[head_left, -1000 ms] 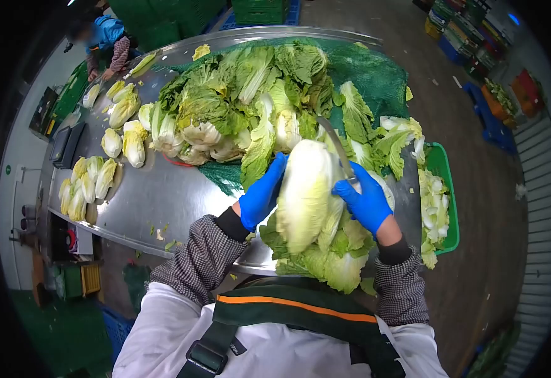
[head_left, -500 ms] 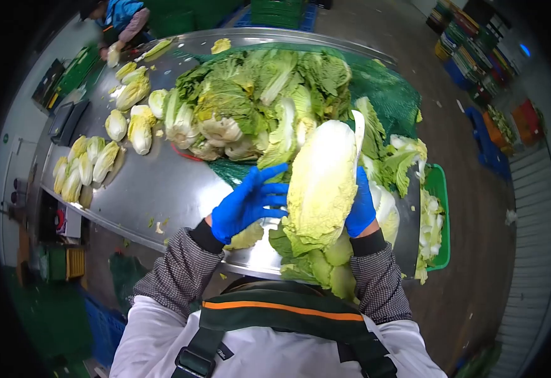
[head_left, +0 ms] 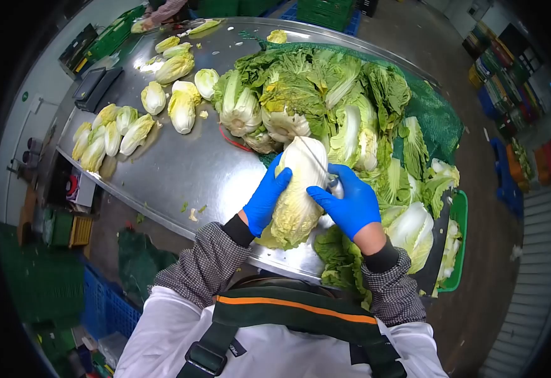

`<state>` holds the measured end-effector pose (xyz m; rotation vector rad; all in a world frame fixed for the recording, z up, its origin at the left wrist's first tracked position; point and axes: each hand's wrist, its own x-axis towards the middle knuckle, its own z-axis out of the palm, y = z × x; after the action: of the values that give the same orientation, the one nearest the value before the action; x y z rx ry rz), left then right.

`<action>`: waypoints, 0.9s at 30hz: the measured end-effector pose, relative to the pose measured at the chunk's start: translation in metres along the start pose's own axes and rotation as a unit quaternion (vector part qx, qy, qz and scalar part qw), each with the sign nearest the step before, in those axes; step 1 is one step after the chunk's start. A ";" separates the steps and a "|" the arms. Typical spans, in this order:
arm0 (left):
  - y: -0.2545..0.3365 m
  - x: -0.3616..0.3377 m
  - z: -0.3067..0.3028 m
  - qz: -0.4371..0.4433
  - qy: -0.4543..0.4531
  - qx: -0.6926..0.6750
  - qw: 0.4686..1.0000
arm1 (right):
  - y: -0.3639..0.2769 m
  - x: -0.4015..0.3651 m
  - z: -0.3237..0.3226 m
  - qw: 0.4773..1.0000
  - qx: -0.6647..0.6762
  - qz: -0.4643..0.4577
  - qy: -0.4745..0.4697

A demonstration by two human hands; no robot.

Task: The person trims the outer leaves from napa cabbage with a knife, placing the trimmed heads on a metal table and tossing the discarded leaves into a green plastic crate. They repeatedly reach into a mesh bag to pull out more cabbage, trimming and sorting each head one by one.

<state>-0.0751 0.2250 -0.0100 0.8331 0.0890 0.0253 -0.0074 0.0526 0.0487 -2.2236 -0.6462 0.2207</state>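
Note:
A napa cabbage point(head_left: 299, 198), pale with a yellowish leafy end toward me, is in front of me over the near edge of the metal table. My left hand point(head_left: 268, 196) in a blue glove grips its left side. My right hand point(head_left: 351, 200), also gloved, is closed around the pale handle of a knife point(head_left: 335, 187); its thin blade lies across the cabbage's white base end. The right thumb touches the cabbage's side. Behind it is a heap of untrimmed cabbages point(head_left: 307, 94). Loose leaves point(head_left: 341, 258) lie below my right hand.
Trimmed small cabbages point(head_left: 108, 135) stand in groups on the left of the metal table point(head_left: 162, 170). A dark scale-like device point(head_left: 96, 88) sits at the left edge. Green netting point(head_left: 436, 120) lies under the heap. A green crate point(head_left: 459, 242) holds leaves at right. Another person's sleeve point(head_left: 165, 11) shows far left.
The cabbage has come lower and tilted, and my left hand has closed onto it. My right hand has moved from behind its side to the front, bringing the knife across its base. The view has shifted.

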 end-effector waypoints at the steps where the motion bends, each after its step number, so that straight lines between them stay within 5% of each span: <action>1: -0.002 0.002 -0.002 0.040 0.010 0.067 0.997 | -0.003 0.000 0.004 0.999 -0.046 0.001 -0.001; 3: -0.006 0.006 -0.006 0.118 0.029 0.199 0.972 | -0.003 0.001 0.009 0.999 -0.032 0.016 -0.001; 10: -0.007 0.010 -0.011 0.132 0.048 0.280 0.950 | -0.004 0.003 0.017 0.996 -0.029 0.087 0.007; 13: 0.007 0.007 -0.022 -0.066 -0.034 0.014 0.997 | 0.018 0.010 -0.008 0.998 0.007 0.055 -0.032; 17: 0.018 -0.005 -0.026 -0.281 -0.079 -0.180 0.939 | 0.050 0.020 -0.034 0.955 0.234 0.148 -0.107; 23: 0.010 -0.008 -0.036 -0.207 -0.049 -0.269 0.939 | 0.104 0.020 0.001 0.972 0.157 0.174 0.017; 25: 0.016 -0.009 -0.041 -0.136 -0.041 -0.279 0.950 | 0.107 0.013 -0.008 0.940 0.237 0.232 0.075; 27: 0.026 -0.007 -0.055 -0.131 -0.057 -0.296 0.944 | 0.101 0.007 -0.008 0.953 0.184 0.237 0.052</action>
<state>-0.0866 0.2823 -0.0269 0.2133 0.0759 -0.2385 0.0395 -0.0051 -0.0210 -1.9748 0.0037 0.4242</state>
